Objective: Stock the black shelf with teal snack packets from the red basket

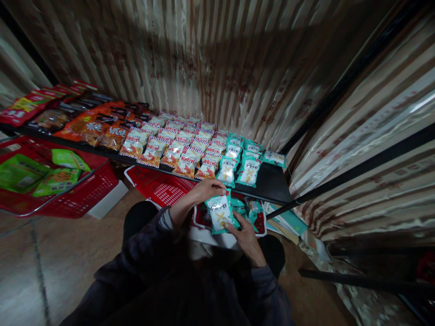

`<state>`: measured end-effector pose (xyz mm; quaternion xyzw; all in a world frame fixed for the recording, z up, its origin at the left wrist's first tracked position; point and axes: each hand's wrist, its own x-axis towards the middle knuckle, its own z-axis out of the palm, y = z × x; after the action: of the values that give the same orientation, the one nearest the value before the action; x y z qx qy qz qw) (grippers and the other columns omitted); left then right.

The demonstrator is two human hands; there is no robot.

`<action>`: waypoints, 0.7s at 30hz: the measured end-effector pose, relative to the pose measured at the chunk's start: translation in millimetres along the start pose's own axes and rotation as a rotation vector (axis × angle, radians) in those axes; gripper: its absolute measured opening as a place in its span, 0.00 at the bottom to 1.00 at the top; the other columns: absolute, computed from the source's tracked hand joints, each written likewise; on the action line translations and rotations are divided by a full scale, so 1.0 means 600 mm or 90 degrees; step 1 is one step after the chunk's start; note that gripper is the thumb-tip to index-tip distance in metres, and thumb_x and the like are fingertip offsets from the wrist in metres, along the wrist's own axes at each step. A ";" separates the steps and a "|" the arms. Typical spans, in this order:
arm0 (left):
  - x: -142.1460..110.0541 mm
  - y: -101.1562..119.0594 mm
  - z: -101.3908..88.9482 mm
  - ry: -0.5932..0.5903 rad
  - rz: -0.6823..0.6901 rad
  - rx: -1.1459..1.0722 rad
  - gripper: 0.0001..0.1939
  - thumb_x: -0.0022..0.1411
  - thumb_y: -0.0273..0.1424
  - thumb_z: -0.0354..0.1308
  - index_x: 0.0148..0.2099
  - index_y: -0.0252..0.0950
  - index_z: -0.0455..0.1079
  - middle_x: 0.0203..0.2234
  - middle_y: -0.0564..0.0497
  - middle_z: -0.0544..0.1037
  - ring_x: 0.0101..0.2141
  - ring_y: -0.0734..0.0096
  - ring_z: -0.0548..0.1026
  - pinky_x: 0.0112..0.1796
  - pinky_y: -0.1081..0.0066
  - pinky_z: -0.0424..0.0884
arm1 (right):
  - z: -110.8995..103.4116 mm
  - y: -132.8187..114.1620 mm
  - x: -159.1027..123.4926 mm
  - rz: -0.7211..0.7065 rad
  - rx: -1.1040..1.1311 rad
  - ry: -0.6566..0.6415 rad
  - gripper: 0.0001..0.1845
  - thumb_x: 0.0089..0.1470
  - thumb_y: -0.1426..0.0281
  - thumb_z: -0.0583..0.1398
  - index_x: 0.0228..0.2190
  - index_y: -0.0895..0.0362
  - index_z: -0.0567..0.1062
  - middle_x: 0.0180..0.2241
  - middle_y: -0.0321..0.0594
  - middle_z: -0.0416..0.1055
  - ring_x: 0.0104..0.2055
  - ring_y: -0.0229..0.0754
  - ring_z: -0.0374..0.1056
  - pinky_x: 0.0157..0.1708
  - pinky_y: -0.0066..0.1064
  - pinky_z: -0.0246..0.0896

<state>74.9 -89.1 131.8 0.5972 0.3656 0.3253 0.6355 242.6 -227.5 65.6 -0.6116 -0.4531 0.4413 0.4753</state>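
A teal and white snack packet point(220, 213) is held upright between both hands, over a red basket point(159, 188) that holds more teal packets point(249, 211). My left hand point(208, 189) grips the packet's top edge with curled fingers. My right hand point(245, 237) pinches its lower right corner. Just beyond, a low black shelf point(270, 181) carries rows of teal packets point(238, 163), red and white packets point(176, 147) and orange packets point(98, 127).
A second red basket point(84, 192) with green packets point(54, 174) stands at the left on the tiled floor. Striped curtains hang behind and to the right of the shelf. Books or flat boxes point(287, 222) lie under the shelf's right end. A dark bar point(356, 278) crosses the lower right.
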 end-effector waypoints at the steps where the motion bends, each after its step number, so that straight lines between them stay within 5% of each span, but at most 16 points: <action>1: 0.000 -0.001 0.003 0.003 0.006 0.007 0.08 0.42 0.34 0.67 0.26 0.35 0.74 0.19 0.55 0.74 0.23 0.74 0.69 0.27 0.75 0.63 | 0.000 0.000 0.000 -0.002 -0.003 -0.005 0.32 0.39 0.56 0.70 0.47 0.57 0.78 0.45 0.42 0.78 0.49 0.52 0.71 0.54 0.47 0.63; 8: 0.006 -0.021 0.021 0.143 0.075 0.121 0.07 0.49 0.35 0.63 0.28 0.35 0.73 0.21 0.54 0.74 0.25 0.73 0.70 0.27 0.75 0.64 | 0.003 -0.013 0.000 0.023 0.028 0.015 0.32 0.39 0.54 0.69 0.45 0.56 0.79 0.42 0.41 0.79 0.45 0.50 0.73 0.49 0.44 0.67; 12: 0.014 -0.016 0.018 0.121 0.074 0.131 0.08 0.50 0.35 0.63 0.30 0.35 0.74 0.22 0.54 0.75 0.26 0.73 0.70 0.29 0.75 0.65 | 0.003 -0.006 0.003 0.041 0.056 0.078 0.34 0.34 0.55 0.71 0.44 0.58 0.79 0.44 0.43 0.78 0.47 0.52 0.71 0.52 0.45 0.66; 18: 0.000 -0.005 0.012 0.142 -0.016 -0.059 0.19 0.48 0.42 0.67 0.38 0.34 0.74 0.29 0.51 0.78 0.31 0.70 0.74 0.33 0.73 0.68 | 0.003 0.014 0.007 0.069 0.200 0.120 0.34 0.37 0.57 0.71 0.47 0.56 0.77 0.44 0.42 0.77 0.44 0.48 0.73 0.50 0.43 0.67; 21: -0.017 -0.012 0.019 0.086 -0.098 -0.145 0.25 0.45 0.47 0.68 0.39 0.34 0.73 0.33 0.48 0.79 0.34 0.68 0.76 0.34 0.71 0.70 | 0.003 0.012 0.014 0.057 0.238 0.119 0.31 0.38 0.59 0.71 0.46 0.56 0.77 0.45 0.41 0.77 0.45 0.45 0.73 0.51 0.41 0.67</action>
<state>79.1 -104.5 125.4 0.4681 0.4131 0.3545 0.6961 243.2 -220.1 57.1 -0.5707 -0.2898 0.4798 0.6001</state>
